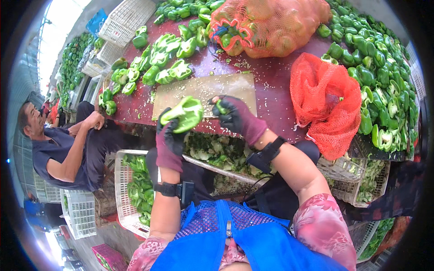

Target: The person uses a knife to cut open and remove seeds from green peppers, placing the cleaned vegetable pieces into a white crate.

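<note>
My left hand (170, 135), in a black and maroon glove, grips a cut half of a green bell pepper (188, 114), its pale inside facing up. The pepper is raised over the near edge of a tan cutting board (235, 86) strewn with seeds. A little to the right, my right hand (229, 113) wears the same kind of glove, its fingers curled round a small green pepper piece (221, 107). Most of that piece is hidden by the fingers. Beyond the board, to the left, lie several cut pepper halves (174, 72) on the dark red table (275, 86).
An orange net sack (280, 27) of peppers stands at the back, an empty red net bag (323, 99) nearer right. Whole peppers (375, 58) heap at the right. Below are a scrap bin (221, 151) and a white crate (122, 189) of peppers. Another person (68, 149) sits left.
</note>
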The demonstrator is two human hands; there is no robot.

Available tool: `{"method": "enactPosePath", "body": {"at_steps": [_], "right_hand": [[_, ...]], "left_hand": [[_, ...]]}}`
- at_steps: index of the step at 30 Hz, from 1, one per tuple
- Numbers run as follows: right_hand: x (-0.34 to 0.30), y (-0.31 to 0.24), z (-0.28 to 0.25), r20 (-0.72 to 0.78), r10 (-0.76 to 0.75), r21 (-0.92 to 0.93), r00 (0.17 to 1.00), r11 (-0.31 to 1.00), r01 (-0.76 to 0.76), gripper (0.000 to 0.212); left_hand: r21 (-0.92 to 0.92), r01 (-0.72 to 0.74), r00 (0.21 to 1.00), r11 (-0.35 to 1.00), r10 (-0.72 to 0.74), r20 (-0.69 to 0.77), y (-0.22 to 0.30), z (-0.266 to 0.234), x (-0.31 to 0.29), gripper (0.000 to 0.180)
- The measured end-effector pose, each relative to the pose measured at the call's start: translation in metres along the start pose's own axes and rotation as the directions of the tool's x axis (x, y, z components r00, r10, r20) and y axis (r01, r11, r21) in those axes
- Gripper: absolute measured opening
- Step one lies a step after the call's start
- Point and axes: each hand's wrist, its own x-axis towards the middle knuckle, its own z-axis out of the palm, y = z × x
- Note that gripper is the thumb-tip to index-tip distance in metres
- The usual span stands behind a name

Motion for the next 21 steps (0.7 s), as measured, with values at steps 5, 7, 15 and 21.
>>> {"method": "enactPosePath", "body": {"at_steps": [5,7,15,21], "right_hand": [[-0.001,-0.009,0.0,0.116,0.122,-0.698,0.986,0.716,-0.007,0.039],[-0.003,0.019,-0.004,0.179,-0.224,-0.929,0.958,0.282,0.24,0.047],[0.004,0.022,-0.005,0.017,-0.15,-0.922,0.988,0.379,0.074,0.037],[0.001,0.012,-0.006,-0.25,-0.104,-0.929,0.963,0.305,-0.208,0.025]], "left_hand": [[0.157,-0.216,0.976,0.964,0.218,0.005,0.032,0.0,-0.001,0.048],[0.62,-0.517,0.851,0.59,0.435,0.295,0.021,0.001,-0.002,0.055],[0.826,-0.548,0.784,0.131,0.424,0.453,0.052,-0.012,-0.032,0.062],[0.855,0.119,0.86,-0.505,0.482,0.166,0.138,-0.152,-0.062,0.057]]}}
